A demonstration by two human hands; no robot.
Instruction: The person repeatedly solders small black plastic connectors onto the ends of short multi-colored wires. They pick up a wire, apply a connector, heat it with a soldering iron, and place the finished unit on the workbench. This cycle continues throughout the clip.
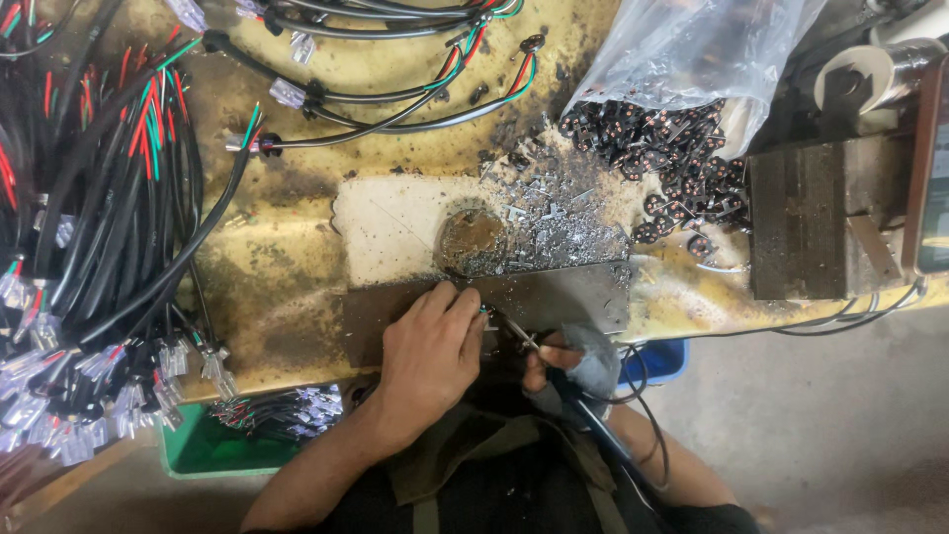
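Yellowed bench [287, 267]: stained and scorched; grey metal plate [554, 297] at the near edge, metal scraps [554, 213] heaped just beyond it.
Cable harnesses [99, 218]: large black bundle at left, ends already fitted with clear connectors; judged the finished stock.
Clear bag [692, 59]: spills many small black parts [682, 158]; much judged left.
Left hand [430, 351]: pinched on a wire end [486, 314] over the plate.
Right hand [568, 361]: cloth-wrapped, clenched around a soldering iron [519, 334], tip at the wire end.

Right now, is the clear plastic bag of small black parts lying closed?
No, the clear plastic bag is open at its mouth, and small black parts have spilled out onto the yellow workbench.
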